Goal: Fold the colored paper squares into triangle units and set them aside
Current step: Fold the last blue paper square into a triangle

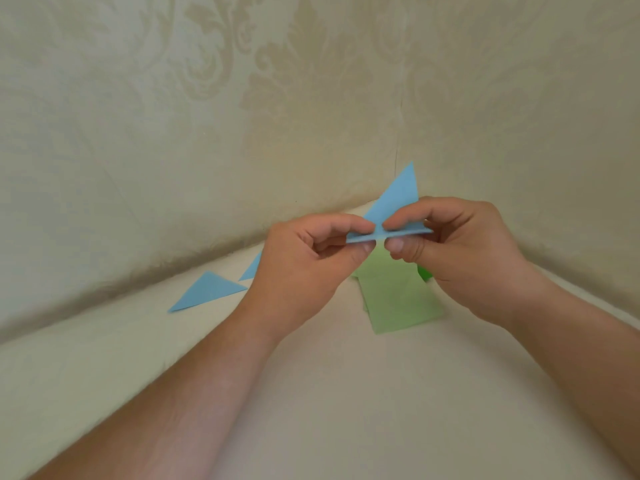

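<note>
On the far left of the cream tabletop [329, 393] lay a folded blue triangle [204, 292], flat, one long point aimed left. Just right of it, a second blue triangle [252, 270] showed only as a sliver; the left hand hid the rest. Whether the two touched could not be told.

Left hand [308, 268] raised above the table, fingers curled, thumb and forefinger pinching the left end of a blue paper piece [394, 199]. Paper held in the air between both hands, clear of the table. Its lower edge ran roughly level from one pinch to the other; an upper flap rose to a sharp point against the wall.

Below the held paper, a stack of pale green paper squares [401, 299] rested on the table, slightly fanned, partly covered by both hands. A darker green scrap [424, 273] peeked out at the stack's right edge, under the right hand.

Right hand [467, 258] also raised, fingers curled, thumb below and forefinger above gripping the right end of the blue piece. Fingertips of the two hands sat near each other, apart by a small gap.

Behind everything, beige damask-patterned wallpaper [242, 98] met the table in a corner.
</note>
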Motion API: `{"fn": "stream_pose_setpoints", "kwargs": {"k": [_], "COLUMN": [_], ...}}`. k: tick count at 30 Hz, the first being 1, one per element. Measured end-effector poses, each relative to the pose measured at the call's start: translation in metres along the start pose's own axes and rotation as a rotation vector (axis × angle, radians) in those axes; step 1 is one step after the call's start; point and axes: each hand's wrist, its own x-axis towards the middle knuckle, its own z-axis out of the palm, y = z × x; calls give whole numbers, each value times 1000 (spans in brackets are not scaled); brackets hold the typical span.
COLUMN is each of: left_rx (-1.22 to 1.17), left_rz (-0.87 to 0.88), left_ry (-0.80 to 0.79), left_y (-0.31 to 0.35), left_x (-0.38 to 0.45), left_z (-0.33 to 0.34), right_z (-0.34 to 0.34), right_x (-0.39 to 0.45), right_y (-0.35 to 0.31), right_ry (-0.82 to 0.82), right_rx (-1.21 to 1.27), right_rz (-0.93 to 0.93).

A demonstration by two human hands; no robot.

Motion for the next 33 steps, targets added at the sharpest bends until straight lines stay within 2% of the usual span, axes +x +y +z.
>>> {"fn": "stream_pose_setpoints", "kwargs": {"k": [19, 33], "left_rx": [-160, -224], "left_rz": [-207, -307], "left_ry": [173, 215], "left_y": [3, 6], "left_x": [2, 3], "left_z": [10, 14], "right_z": [2, 6], "right_x": [3, 3], "right_y": [-4, -6], "right_ry": [126, 209], "right_rx": [120, 107], "right_rz": [224, 258]}}
